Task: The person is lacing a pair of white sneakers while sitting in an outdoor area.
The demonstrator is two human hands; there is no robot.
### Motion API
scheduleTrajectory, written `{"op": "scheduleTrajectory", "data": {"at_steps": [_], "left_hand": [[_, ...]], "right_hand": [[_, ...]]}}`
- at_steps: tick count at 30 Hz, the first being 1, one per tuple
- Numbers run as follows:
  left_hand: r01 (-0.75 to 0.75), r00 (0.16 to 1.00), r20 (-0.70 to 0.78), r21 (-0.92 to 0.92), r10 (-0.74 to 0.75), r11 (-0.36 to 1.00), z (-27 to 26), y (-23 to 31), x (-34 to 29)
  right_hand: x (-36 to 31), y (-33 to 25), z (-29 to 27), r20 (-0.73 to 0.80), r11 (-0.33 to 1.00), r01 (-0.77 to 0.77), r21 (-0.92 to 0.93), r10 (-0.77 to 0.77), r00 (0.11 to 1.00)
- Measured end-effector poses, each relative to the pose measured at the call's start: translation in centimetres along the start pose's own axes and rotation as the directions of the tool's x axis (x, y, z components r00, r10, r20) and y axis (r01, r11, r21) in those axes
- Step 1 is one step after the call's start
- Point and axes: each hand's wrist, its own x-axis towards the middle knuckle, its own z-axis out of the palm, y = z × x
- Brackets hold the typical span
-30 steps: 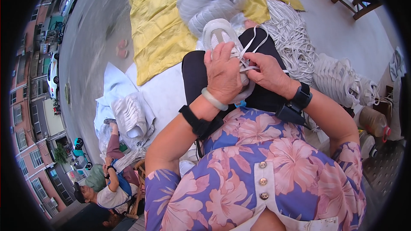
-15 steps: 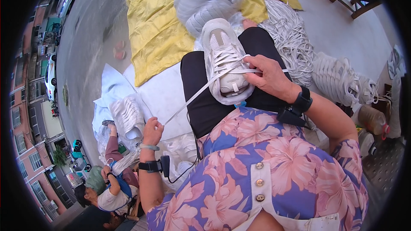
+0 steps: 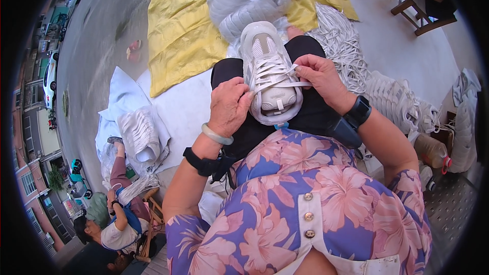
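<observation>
A pale grey sneaker (image 3: pixel 264 44) rests on my dark-trousered lap, toe away from me and opening toward me. White shoelace (image 3: pixel 270 68) criss-crosses its upper. At the shoe's left edge, my left hand (image 3: pixel 227 104) is closed with finger and thumb together near the upper eyelets, the lace running into its pinch. On the other side my right hand (image 3: pixel 322 79) pinches the lace by the right row of eyelets, fingers bent. Part of the lace lies across the tongue between both hands. The exact spot where the left fingertips meet the lace is partly hidden.
Bundled white laces (image 3: pixel 340 46) lie beyond my right knee, with a row of sneakers (image 3: pixel 389 97) nearer. Plastic-wrapped shoes (image 3: pixel 252 0) sit on yellow sheeting (image 3: pixel 186 30) ahead. Another person (image 3: pixel 119 224) sits at lower left; a wooden stool (image 3: pixel 420 15) stands at far right.
My left hand has come in from far left, where it held the lace stretched out, to the shoe's left side. My right hand has shifted slightly up, still at the right eyelets.
</observation>
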Motion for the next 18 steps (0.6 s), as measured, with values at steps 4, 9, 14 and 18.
{"op": "scheduleTrajectory", "data": {"at_steps": [4, 9, 14, 18], "left_hand": [[0.06, 0.995, 0.074, 0.016, -0.061, 0.998, 0.6, 0.3, 0.1], [0.14, 0.989, 0.075, -0.15, -0.13, 0.979, 0.9, 0.5, -0.2], [0.153, 0.988, 0.039, -0.116, -0.149, 0.981, 0.7, 1.1, -0.6], [0.191, 0.979, 0.092, -0.088, -0.183, 0.978, 0.5, 1.4, -1.0]], "right_hand": [[0.5, -0.4, -0.4, 0.17, 0.913, -0.32, 0.251, 0.284, 0.944], [1.3, 0.2, -0.4, 0.241, 0.889, -0.394, 0.232, 0.34, 0.909], [0.4, -1.2, 0.2, 0.144, 0.918, -0.352, 0.183, 0.329, 0.933], [-0.4, -1.7, 0.1, 0.137, 0.95, -0.277, 0.142, 0.259, 0.956]]}}
